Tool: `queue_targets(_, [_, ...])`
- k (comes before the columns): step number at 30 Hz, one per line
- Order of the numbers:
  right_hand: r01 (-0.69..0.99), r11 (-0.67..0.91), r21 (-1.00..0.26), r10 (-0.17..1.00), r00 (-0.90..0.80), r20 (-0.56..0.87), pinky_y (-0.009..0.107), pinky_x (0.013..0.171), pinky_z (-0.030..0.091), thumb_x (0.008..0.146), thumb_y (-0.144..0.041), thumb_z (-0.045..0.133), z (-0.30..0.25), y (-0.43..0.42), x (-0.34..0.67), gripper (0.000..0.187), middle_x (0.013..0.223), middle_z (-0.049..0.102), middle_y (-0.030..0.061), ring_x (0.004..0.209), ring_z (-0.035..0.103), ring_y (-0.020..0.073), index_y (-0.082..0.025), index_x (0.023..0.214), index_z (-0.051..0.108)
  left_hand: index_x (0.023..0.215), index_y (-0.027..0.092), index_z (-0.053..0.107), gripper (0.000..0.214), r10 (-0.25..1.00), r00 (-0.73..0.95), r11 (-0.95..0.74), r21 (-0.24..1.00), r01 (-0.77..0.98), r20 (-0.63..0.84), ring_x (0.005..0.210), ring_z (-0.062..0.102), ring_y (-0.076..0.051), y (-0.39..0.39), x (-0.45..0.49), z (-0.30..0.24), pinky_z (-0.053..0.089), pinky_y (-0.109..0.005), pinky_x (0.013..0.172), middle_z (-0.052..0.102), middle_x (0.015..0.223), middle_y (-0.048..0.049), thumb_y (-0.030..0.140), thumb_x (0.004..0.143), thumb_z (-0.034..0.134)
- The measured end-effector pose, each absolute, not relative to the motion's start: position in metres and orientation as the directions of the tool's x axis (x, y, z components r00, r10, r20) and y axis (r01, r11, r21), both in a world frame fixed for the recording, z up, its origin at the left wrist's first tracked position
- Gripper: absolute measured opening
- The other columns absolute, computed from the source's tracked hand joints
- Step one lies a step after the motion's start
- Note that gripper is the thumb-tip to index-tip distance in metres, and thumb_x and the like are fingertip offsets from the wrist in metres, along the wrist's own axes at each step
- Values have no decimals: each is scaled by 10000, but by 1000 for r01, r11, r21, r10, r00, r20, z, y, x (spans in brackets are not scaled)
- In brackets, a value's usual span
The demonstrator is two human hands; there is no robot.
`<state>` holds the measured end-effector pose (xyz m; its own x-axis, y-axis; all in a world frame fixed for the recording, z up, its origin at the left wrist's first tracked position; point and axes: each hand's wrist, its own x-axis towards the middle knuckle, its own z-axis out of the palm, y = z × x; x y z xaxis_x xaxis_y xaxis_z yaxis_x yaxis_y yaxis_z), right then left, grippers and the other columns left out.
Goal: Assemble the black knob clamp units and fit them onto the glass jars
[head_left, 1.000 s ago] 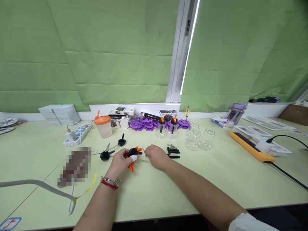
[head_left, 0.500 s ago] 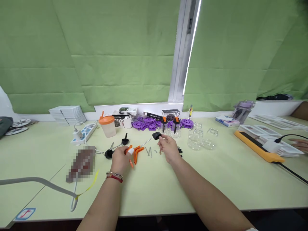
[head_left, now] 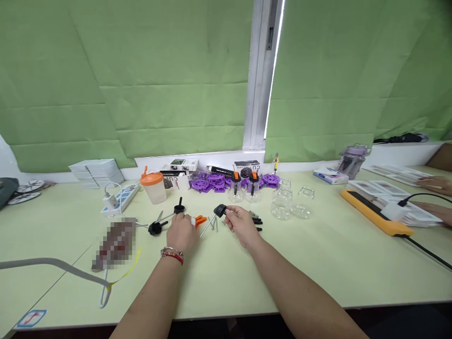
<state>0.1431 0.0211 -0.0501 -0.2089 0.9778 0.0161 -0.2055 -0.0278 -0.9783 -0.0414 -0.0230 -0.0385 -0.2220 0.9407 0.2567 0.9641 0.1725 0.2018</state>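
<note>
My right hand [head_left: 242, 223] pinches a black plastic cap [head_left: 220, 210] fitted on a thin metal rod [head_left: 207, 227], which slants down to the left. My left hand [head_left: 181, 233] is low over the table, its back to me and its fingertips mostly hidden. Beside it show a small white part and orange plastic handles [head_left: 200, 220]; whether it grips them is unclear. Loose screws [head_left: 213, 224] lie between the hands. Left of my left hand are two more black caps with stems, one upright [head_left: 179, 208] and one on its side [head_left: 155, 228].
Behind stand two glass jars with orange-and-black tops [head_left: 236, 188], purple plastic parts [head_left: 212, 182] and an orange-lidded cup [head_left: 154, 187]. Clear glass jars [head_left: 281, 207], springs and black rods [head_left: 258, 220] are to the right. A yellow power strip [head_left: 374, 216] lies near a co-worker's hands [head_left: 429, 213].
My right hand has drawn the black cap and rod away from my left hand; the rod now points more steeply down. My left hand has turned its back upward and lowered over the orange handles.
</note>
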Motion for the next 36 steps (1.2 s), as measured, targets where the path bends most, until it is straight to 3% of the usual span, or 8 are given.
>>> queue_targets(3, [-213,14,-977,977,-204,58,208,435,277,749,-409,587,-52,20,141,388,594,550,-38,455,405,68,-134,1018,536,1021,120,608,329,944,-74,-22,286,958,322,979,551,-281,-30,-25,-32,411,-361,809,621,1008,-157,278,879,356])
queue_targets(7, [-267,52,-962,973,-203,108,210,444,316,774,-441,565,-51,17,140,419,627,561,-28,472,435,75,-137,1058,515,1223,167,495,390,973,91,-177,433,884,214,798,605,-215,-32,-5,-30,408,-288,668,660,880,-87,203,856,369])
queue_targets(10, [-273,59,-960,969,-214,121,223,478,378,790,-453,554,-50,16,141,467,684,600,1,531,503,97,-137,1128,489,1225,155,510,417,979,8,-91,401,912,205,822,622,-229,-24,-16,-22,404,-288,666,677,889,-117,149,834,367])
queue_targets(15, [-235,35,-971,968,-235,91,234,513,422,789,-410,567,-53,18,142,462,739,623,15,580,539,108,-154,1163,481,1092,97,604,377,850,-463,395,278,875,249,821,638,-300,5,-86,3,428,-337,634,672,900,-204,159,824,346])
queue_targets(18, [-202,50,-978,963,-251,101,234,512,427,792,-376,565,-58,21,141,430,734,618,10,567,528,100,-149,1150,488,1014,94,648,341,809,-568,536,206,818,149,908,630,-348,23,-123,6,454,-371,642,651,1021,-249,169,756,438])
queue_targets(30, [-124,119,-985,961,-234,146,242,539,440,795,-358,551,-61,34,147,422,796,607,18,617,554,117,-167,1165,480,897,117,691,300,860,-510,506,178,844,-28,822,659,-331,52,-142,-37,479,-370,616,677,962,-238,155,644,534])
queue_targets(33, [-52,193,-980,977,-77,197,265,587,465,769,-322,559,-51,49,158,423,861,605,36,681,573,141,-168,1158,495,896,126,681,297,869,-493,492,175,853,-42,832,647,-333,48,-139,-37,479,-369,610,673,954,-224,162,640,534])
queue_targets(36, [153,281,-947,943,141,303,321,749,488,776,-284,537,-35,76,178,425,1001,601,94,859,586,193,-145,1176,508,926,129,675,319,879,-476,469,113,876,38,887,618,-351,40,-128,-29,477,-394,642,653,980,-214,174,653,517])
